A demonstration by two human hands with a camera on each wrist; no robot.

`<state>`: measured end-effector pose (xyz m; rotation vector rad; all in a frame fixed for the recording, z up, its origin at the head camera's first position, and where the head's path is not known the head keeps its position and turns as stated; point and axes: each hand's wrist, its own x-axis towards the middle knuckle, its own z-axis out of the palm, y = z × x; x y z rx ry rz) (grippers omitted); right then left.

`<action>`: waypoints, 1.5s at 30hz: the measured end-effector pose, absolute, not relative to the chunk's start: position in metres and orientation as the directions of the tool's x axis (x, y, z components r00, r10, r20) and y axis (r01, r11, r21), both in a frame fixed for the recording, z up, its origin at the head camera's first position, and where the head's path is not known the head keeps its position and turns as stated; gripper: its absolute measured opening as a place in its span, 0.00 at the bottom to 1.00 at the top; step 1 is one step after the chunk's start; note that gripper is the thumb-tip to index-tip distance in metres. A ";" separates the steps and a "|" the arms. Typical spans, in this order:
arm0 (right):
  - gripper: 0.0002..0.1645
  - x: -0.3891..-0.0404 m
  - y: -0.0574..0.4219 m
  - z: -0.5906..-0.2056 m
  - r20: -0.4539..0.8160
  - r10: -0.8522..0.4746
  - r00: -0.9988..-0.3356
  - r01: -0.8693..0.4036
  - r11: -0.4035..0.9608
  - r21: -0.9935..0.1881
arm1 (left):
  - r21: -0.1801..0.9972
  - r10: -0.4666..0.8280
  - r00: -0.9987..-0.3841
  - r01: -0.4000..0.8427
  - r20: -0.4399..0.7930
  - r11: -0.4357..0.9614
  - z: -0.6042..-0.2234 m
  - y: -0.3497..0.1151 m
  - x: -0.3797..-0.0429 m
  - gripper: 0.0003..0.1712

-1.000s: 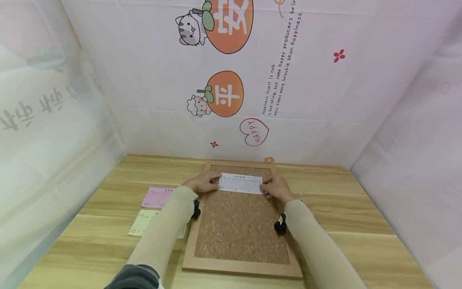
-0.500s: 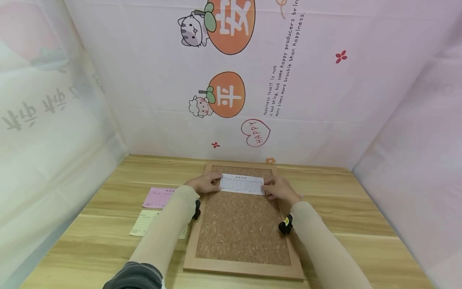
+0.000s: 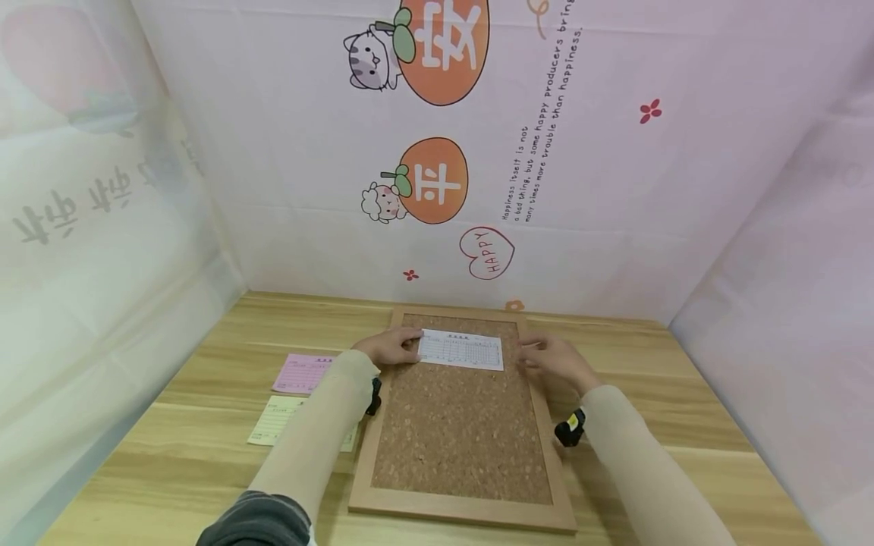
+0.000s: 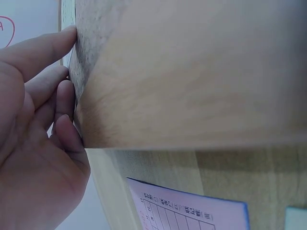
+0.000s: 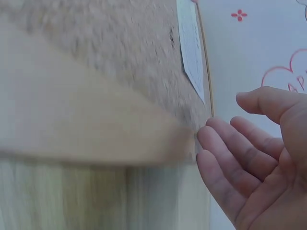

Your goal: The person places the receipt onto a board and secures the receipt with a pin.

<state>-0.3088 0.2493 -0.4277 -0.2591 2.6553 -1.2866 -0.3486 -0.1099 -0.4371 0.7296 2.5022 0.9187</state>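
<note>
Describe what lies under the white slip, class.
The white slip lies on the cork board, near its far end; the board's surface shows along the slip's near edge. The patch beneath is covered; whether it hides anything cannot be seen.

head: bright, even light | soft shadow right of corkboard (image 3: 464,432) | wrist views: dimmer, near wooden frame (image 5: 96,120) blurred

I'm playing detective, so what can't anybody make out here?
- Head view: print on the white rectangular paper slip is too small to read.
- Head view: the pale yellow rectangular paper slip is partly hidden by the cream left sleeve.
- Left wrist view: the pink rectangular paper slip is cut off by the bottom edge.
</note>
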 end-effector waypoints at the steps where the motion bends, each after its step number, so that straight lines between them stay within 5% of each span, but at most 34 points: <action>1: 0.31 -0.308 0.253 -0.427 -0.082 -0.231 -0.970 -0.082 0.620 -0.780 | 0.678 0.583 -0.796 0.338 -0.165 0.653 -0.437 -0.110 -0.349 0.37; 18: 0.32 -0.300 0.318 -0.426 -0.079 -0.186 -0.979 -0.053 0.614 -0.788 | 0.690 0.617 -0.773 0.368 -0.145 0.623 -0.443 -0.110 -0.352 0.37; 28: 0.31 -0.295 0.348 -0.437 -0.083 -0.136 -0.987 -0.034 0.691 -0.722 | 0.660 0.558 -0.812 0.325 -0.173 0.677 -0.439 -0.109 -0.350 0.38; 45: 0.28 -0.288 0.354 -0.453 -0.143 -0.116 -0.983 0.024 0.687 -0.726 | 0.664 0.551 -0.816 0.315 -0.176 0.678 -0.438 -0.108 -0.348 0.37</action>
